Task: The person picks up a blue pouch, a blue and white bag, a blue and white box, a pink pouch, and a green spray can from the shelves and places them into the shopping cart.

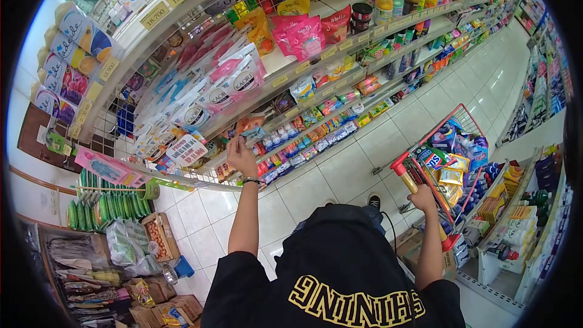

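Observation:
My left hand [241,157] is raised at the lower shelf, its fingers closed together near small packets; whether something is pinched between them is too small to tell. Around the handle [411,183] of a red-framed shopping cart, the fingers of my right hand [422,197] are wrapped. Several coloured packs [450,173] fill the cart. Above my left hand, white and pink KAORI pouches [234,88] stand in rows on the shelf, with a round promo sign [187,150] at their lower left.
Pink Stella pouches [300,36] stand farther along the shelving. At the lower left are a crate of eggs [159,237] and bagged goods. Another shelf [504,273] borders the cart on the right. Pale floor tiles [303,200] run between the shelves.

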### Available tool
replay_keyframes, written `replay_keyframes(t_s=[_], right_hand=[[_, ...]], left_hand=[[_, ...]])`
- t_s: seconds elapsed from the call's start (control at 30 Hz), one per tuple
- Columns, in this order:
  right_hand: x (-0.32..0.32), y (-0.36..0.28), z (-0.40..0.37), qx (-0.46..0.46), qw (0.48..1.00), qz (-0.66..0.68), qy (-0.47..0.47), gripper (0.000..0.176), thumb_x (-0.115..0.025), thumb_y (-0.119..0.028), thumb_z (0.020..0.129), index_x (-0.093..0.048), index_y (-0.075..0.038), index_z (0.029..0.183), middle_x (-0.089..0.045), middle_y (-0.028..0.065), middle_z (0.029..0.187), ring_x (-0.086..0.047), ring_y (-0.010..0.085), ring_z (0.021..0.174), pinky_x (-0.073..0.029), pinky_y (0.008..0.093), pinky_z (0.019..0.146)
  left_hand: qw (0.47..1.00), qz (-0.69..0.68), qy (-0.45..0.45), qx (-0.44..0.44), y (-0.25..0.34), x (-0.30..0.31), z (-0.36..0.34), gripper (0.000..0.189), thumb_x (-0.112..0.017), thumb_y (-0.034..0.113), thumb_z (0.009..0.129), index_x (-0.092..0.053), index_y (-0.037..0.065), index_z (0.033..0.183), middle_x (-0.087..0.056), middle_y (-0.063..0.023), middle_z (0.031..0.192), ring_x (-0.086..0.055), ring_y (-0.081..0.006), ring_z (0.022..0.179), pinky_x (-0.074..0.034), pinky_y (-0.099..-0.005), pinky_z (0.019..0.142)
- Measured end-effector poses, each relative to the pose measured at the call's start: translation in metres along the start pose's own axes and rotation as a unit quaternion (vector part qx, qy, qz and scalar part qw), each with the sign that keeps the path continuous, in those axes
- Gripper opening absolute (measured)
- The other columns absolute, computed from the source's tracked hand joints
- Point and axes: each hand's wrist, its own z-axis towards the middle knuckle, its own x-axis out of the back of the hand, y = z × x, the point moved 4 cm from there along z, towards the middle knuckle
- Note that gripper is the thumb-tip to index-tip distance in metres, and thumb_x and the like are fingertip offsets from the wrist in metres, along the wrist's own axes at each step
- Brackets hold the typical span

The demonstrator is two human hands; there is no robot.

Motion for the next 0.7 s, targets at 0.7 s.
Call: replay_keyframes(t_s=[0.7], right_hand=[[0.002, -0.006, -0.001, -0.01, 1.0, 0.001, -0.026, 0.035, -0.072, -0.022, 0.065, -0.072, 0.009, 0.082, -0.069, 0.0312, 0.082, -0.072, 0.0431, 0.081, -0.058, 0.0463, 0.08]], left_hand=[[0.947, -0.134, -0.21, 0.201, 0.013, 0.031, -0.028, 0.016, -0.061, 0.008, 0.103, -0.067, -0.003, 0.113, -0.072, -0.0064, 0.1, -0.069, -0.0129, 0.084, -0.056, -0.0275, 0.079]])
